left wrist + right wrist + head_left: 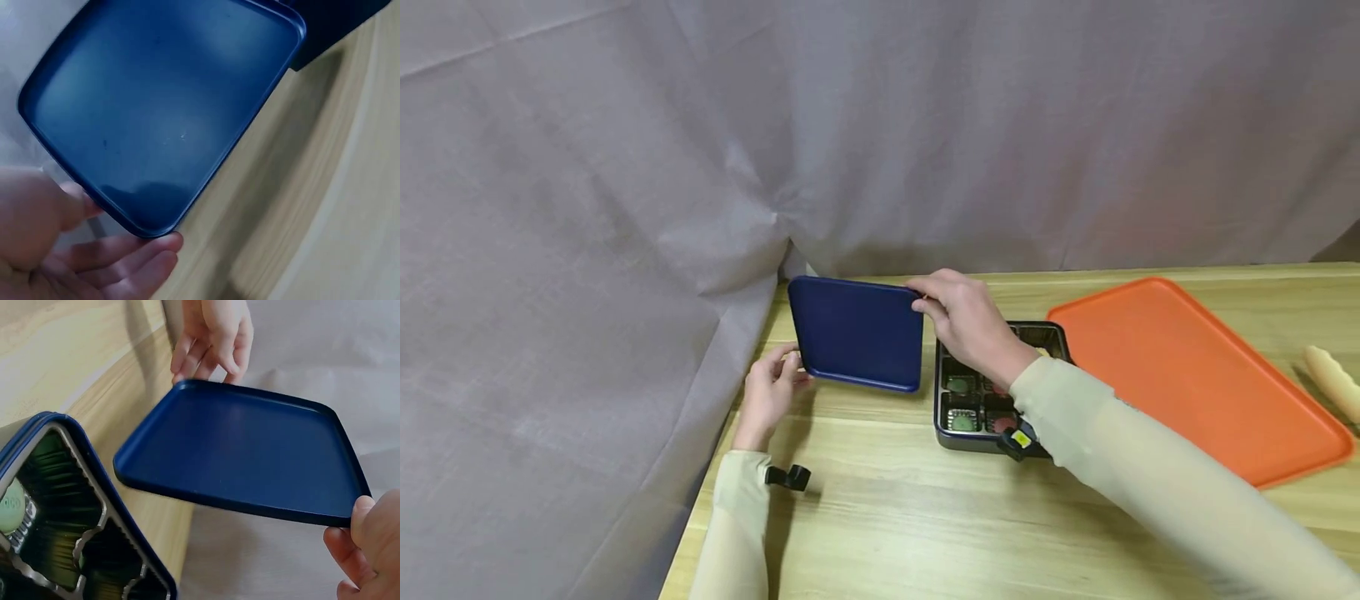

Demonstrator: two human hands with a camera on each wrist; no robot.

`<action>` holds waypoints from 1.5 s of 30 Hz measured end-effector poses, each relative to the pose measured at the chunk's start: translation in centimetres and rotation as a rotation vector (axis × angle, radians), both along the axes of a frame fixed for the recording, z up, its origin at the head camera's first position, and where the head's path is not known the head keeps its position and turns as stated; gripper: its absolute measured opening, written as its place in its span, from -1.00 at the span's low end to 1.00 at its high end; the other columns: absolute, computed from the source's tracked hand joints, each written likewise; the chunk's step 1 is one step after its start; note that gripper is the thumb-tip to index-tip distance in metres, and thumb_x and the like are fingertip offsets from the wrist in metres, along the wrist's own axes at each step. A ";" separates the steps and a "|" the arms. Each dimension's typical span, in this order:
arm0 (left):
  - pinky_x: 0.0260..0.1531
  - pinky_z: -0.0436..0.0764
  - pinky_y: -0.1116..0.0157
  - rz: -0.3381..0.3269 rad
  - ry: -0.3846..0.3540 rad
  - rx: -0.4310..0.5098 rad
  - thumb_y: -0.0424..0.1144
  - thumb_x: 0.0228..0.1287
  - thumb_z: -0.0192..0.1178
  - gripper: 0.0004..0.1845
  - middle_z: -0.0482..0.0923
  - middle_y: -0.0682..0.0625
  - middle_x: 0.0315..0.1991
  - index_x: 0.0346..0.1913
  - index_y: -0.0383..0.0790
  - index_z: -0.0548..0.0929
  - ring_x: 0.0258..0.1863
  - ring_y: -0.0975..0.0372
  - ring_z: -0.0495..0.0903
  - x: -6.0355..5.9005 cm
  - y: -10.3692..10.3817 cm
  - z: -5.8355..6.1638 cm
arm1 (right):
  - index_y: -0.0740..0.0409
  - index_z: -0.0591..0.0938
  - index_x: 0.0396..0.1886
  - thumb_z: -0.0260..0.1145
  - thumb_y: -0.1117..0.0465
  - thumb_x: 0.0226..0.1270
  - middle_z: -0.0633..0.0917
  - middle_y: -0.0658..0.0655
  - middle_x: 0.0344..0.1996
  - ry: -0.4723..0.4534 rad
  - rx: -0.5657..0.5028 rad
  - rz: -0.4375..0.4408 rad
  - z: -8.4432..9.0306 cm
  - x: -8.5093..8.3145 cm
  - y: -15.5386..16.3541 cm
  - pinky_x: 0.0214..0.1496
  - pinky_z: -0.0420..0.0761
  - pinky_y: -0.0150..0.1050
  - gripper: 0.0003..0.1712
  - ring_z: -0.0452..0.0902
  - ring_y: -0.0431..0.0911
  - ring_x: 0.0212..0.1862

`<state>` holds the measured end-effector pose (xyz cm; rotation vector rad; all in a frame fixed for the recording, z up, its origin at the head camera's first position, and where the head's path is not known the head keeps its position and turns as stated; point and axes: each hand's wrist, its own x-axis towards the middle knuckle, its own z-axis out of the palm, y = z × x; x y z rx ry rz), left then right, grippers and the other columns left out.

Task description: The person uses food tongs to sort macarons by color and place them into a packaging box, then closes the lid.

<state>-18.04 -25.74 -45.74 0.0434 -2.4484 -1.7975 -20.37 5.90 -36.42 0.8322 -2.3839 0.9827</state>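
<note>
A dark blue lid [857, 333] is held tilted just above the wooden table [925, 517], left of an open box. My left hand [790, 367] pinches its near left corner, thumb on top and fingers beneath, as the left wrist view shows on the lid [162, 106] with the left hand [125, 234]. My right hand [925, 300] pinches the far right corner; the right wrist view shows the lid [244, 450] with the right hand [359, 531]. The open box [973, 442] has dark compartments with small wrapped pieces; my right forearm hides part of it.
An orange tray [1187, 375] lies flat to the right of the box. A pale cream roll-shaped object [1333, 379] sits at the far right edge. Grey cloth [625, 167] hangs behind the table and drapes over its left edge.
</note>
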 end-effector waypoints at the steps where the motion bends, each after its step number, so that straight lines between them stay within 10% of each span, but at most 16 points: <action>1: -0.02 0.78 0.07 -0.001 0.004 0.036 -0.30 0.69 -0.01 -0.64 0.71 -0.46 0.02 0.32 -0.42 0.61 -0.07 -0.27 0.76 -0.1 0.1 0.1 | 0.31 0.76 0.14 0.40 0.36 0.45 0.79 0.26 -0.04 0.018 0.000 0.007 0.1 0.2 0.1 -0.05 0.75 -0.03 -0.69 0.76 0.09 -0.07; 7: 0.16 0.66 -0.05 -0.066 0.043 0.207 -0.13 0.71 -0.04 -0.51 0.59 -0.54 0.19 0.22 -0.59 0.56 0.12 -0.34 0.67 -1.1 0.7 0.3 | 0.31 0.77 0.07 0.42 0.38 0.42 0.79 0.21 -0.10 0.144 0.013 0.064 0.8 1.5 0.6 0.02 0.77 -0.06 -0.73 0.76 0.01 -0.17; 12: 0.33 0.46 -0.16 -0.201 0.083 0.335 0.07 0.68 -0.02 -0.25 0.43 -0.62 0.32 0.35 -0.71 0.39 0.32 -0.39 0.49 -1.6 1.0 0.0 | 0.33 0.77 0.02 0.44 0.42 0.38 0.77 0.21 -0.12 0.266 0.034 0.102 1.0 2.7 1.0 0.44 0.50 0.13 -0.76 0.77 0.02 -0.11; 20: 0.47 0.21 -0.19 -0.430 0.195 0.415 0.48 0.38 0.03 0.29 0.10 -0.73 0.45 0.46 -0.84 0.09 0.48 -0.51 0.12 -2.0 1.9 -0.3 | 0.32 0.77 -0.06 0.51 0.49 0.24 0.76 0.22 -0.13 0.423 0.055 0.115 0.2 4.5 2.5 0.44 0.51 0.14 -0.73 0.76 0.07 -0.08; 27: 0.47 0.36 0.14 -0.503 0.288 0.477 0.51 0.26 0.13 0.38 -0.04 -0.71 0.49 0.48 -0.84 0.00 0.54 -0.16 0.26 -2.3 2.9 -0.4 | 0.32 0.76 0.03 0.07 0.41 0.62 0.77 0.21 -0.12 0.523 0.091 0.139 -0.2 6.0 3.4 0.37 0.58 0.12 -0.67 0.74 0.03 -0.10; 32: 0.40 0.47 0.31 -0.568 0.360 0.536 0.55 0.22 0.11 0.42 -0.14 -0.72 0.49 0.47 -0.83 -0.03 0.46 0.27 0.44 -2.6 3.6 -0.7 | 0.35 0.77 0.00 -0.11 0.54 0.44 0.77 0.20 -0.15 0.634 0.062 0.150 -0.7 6.9 3.9 0.23 0.67 0.15 -0.50 0.73 0.03 -0.14; 45: 0.56 0.25 0.21 -0.805 0.434 0.457 0.51 0.33 0.11 0.35 -0.17 -0.51 0.61 0.54 -0.72 -0.11 0.62 0.09 0.20 -3.0 5.3 -1.5 | 0.41 0.79 -0.22 0.05 0.55 0.51 0.79 0.22 -0.30 0.813 -0.049 0.136 -1.9 9.2 5.8 0.17 0.71 0.05 -0.65 0.74 0.09 -0.31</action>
